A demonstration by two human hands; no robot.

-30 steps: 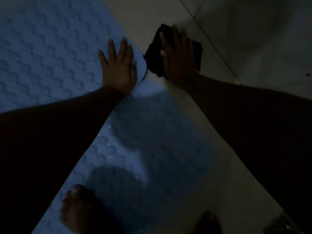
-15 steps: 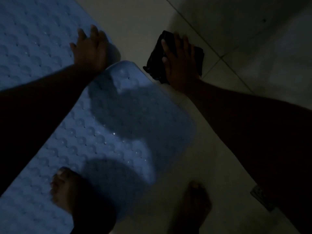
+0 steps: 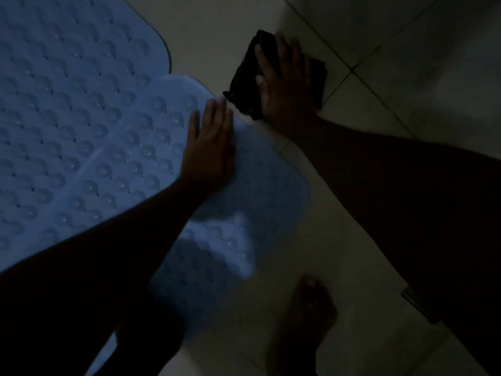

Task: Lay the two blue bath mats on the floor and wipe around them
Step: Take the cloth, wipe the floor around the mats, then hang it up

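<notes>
Left hand [image 3: 210, 147] flat, fingers spread, on 1 blue mat [image 3: 151, 164]. Right hand [image 3: 284, 82] flat, probably pressing dark cloth [image 3: 244, 85]. Rub slowly beside mat edge.

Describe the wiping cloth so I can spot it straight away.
Start at the two blue mats filling the left of the view and follow the nearer mat's rounded corner onto the pale tiled floor. There the right hand presses flat on a crumpled black cloth, the only dark, loose item on the tiles.
</notes>
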